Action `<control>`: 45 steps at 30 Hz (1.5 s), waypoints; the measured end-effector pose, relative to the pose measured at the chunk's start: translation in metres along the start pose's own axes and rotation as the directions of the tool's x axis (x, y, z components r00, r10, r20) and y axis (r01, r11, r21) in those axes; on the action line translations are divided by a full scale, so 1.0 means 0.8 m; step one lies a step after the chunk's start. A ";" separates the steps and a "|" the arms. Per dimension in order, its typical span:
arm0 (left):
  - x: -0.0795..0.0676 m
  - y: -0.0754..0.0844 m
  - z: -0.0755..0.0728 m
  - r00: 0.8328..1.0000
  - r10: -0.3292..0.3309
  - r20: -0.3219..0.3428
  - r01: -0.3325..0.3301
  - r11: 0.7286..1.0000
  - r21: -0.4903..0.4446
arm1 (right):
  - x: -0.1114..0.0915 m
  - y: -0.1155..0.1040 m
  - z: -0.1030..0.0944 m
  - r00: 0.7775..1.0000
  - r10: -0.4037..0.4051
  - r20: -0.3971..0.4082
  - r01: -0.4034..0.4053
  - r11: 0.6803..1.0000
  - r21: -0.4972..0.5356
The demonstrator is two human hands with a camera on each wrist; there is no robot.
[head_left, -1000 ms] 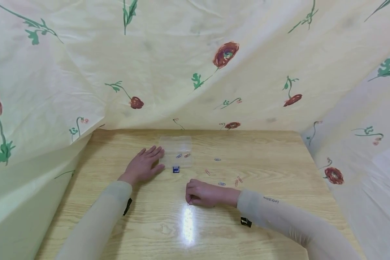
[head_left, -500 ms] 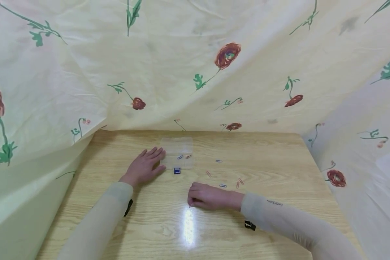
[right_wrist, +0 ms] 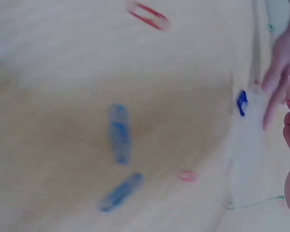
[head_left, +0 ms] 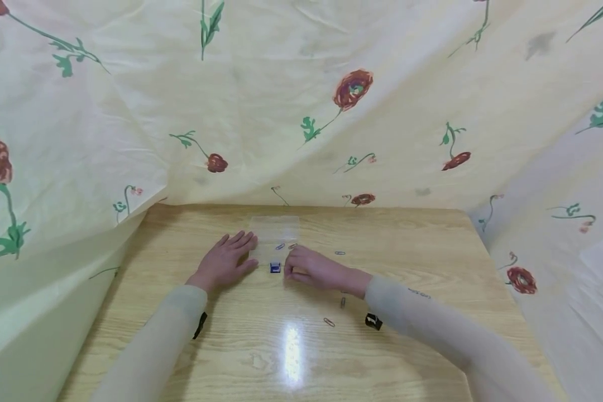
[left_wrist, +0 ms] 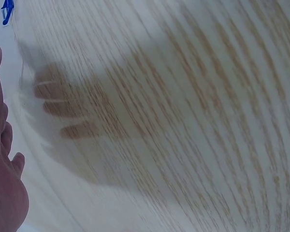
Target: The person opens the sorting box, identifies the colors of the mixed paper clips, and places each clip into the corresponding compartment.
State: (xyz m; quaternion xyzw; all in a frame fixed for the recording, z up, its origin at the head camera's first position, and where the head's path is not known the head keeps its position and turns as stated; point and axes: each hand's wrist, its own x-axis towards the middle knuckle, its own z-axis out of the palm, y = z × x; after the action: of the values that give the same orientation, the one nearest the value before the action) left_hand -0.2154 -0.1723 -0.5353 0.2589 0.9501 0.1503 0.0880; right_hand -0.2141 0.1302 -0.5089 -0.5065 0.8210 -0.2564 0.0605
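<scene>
Shifted across the table since half a second ago: right hand (head_left: 314, 267), up from the open middle to the near right corner of a clear plastic box (head_left: 274, 228). Fingers of that hand curled into a pinch, with a reddish paperclip (right_wrist: 287, 99) at the tips, mostly covered. Left hand (head_left: 223, 259) flat, fingers spread, at the box's left edge, nothing in its grasp. At the box's near edge, a blue latch (head_left: 275, 267); inside, a blue clip (head_left: 280, 246) and an orange-red clip (head_left: 292, 246). Underneath, a pale wood-grain table (head_left: 251, 357) with a bright streak of reflected light; beyond and beside it, cream fabric (head_left: 261, 100) printed with red flowers and green stems. Loose on the wood, a red clip (head_left: 329, 322) nearer the viewer. Other clips partly hidden by the right forearm, blurred in the right wrist view. In both wrist views, hands cut off at the frame's edge.
</scene>
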 end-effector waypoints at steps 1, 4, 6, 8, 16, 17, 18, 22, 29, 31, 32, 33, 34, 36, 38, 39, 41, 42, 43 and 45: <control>0.000 0.000 0.001 1.000 0.002 -0.001 -0.002 1.000 0.000 | 0.006 0.002 -0.003 1.000 0.003 -0.010 -0.003 1.000 -0.005; -0.001 0.000 0.004 1.000 0.009 -0.006 -0.009 1.000 -0.002 | 0.022 0.008 -0.008 1.000 0.015 -0.024 -0.015 1.000 -0.011; -0.001 0.001 0.005 1.000 0.015 -0.008 -0.015 1.000 -0.004 | 0.031 0.011 -0.010 0.999 0.031 -0.028 -0.032 0.999 -0.013; 0.000 0.003 0.006 1.000 0.023 -0.005 -0.023 1.000 -0.011 | 0.039 0.016 -0.010 0.998 0.048 -0.035 -0.049 0.999 -0.017; 0.000 0.010 0.006 0.999 0.035 0.007 -0.035 0.999 0.001 | 0.059 0.033 -0.004 0.995 0.085 -0.052 -0.088 0.994 -0.065; 0.001 0.010 0.006 0.999 0.036 0.008 -0.036 0.999 0.003 | 0.061 0.036 -0.002 0.995 0.088 -0.053 -0.092 0.993 -0.073; 0.002 0.010 0.007 0.999 0.038 0.010 -0.038 0.999 0.006 | 0.063 0.039 0.000 0.995 0.088 -0.055 -0.092 0.992 -0.084; 0.003 0.009 0.008 0.999 0.042 0.016 -0.042 0.999 0.011 | 0.068 0.047 0.002 0.995 0.077 -0.069 -0.085 0.990 -0.112; 0.000 0.008 0.005 0.999 0.039 0.019 -0.040 0.999 0.022 | 0.077 0.051 0.009 0.995 0.064 -0.071 -0.073 0.988 -0.137; -0.001 0.007 0.005 0.999 0.038 0.019 -0.039 0.999 0.025 | 0.079 0.052 0.011 0.995 0.072 -0.070 -0.082 0.986 -0.143; -0.002 0.006 0.005 0.999 0.037 0.020 -0.038 0.999 0.028 | 0.080 0.053 0.012 0.995 0.078 -0.069 -0.087 0.986 -0.145; -0.003 0.005 0.005 0.999 0.037 0.021 -0.037 0.999 0.029 | 0.081 0.053 0.013 0.994 0.084 -0.067 -0.093 0.985 -0.148; -0.004 0.004 0.005 0.999 0.036 0.022 -0.036 0.999 0.029 | 0.081 0.053 0.013 0.994 0.091 -0.064 -0.100 0.984 -0.150; -0.005 0.003 0.005 0.999 0.036 0.025 -0.037 0.999 0.033 | 0.082 0.052 0.013 0.992 0.107 -0.059 -0.115 0.983 -0.145; -0.007 0.002 0.003 0.999 0.036 0.024 -0.037 0.999 0.031 | 0.081 0.051 0.012 0.990 0.129 -0.056 -0.135 0.982 -0.129; -0.008 0.001 0.003 0.999 0.035 0.023 -0.035 0.999 0.030 | 0.080 0.051 0.010 0.988 0.142 -0.056 -0.147 0.982 -0.117; -0.009 0.000 0.001 0.999 0.032 0.024 -0.032 0.999 0.027 | 0.074 0.049 0.007 0.984 0.165 -0.065 -0.170 0.982 -0.085; -0.010 -0.001 0.000 0.999 0.028 0.026 -0.029 0.999 0.023 | 0.070 0.049 0.005 0.982 0.176 -0.073 -0.181 0.981 -0.065; -0.011 -0.001 -0.001 0.999 0.025 0.027 -0.026 0.999 0.021 | 0.064 0.049 0.003 0.980 0.181 -0.083 -0.186 0.981 -0.050; -0.012 -0.002 -0.004 0.999 0.019 0.031 -0.020 1.000 0.018 | 0.052 0.050 0.001 0.977 0.186 -0.104 -0.189 0.982 -0.025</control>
State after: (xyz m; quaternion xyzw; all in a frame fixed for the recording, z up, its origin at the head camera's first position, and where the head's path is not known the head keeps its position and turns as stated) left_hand -0.2087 -0.1797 -0.5324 0.2712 0.9473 0.1386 0.0990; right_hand -0.2656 0.1086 -0.5219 -0.4141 0.8715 -0.2606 0.0337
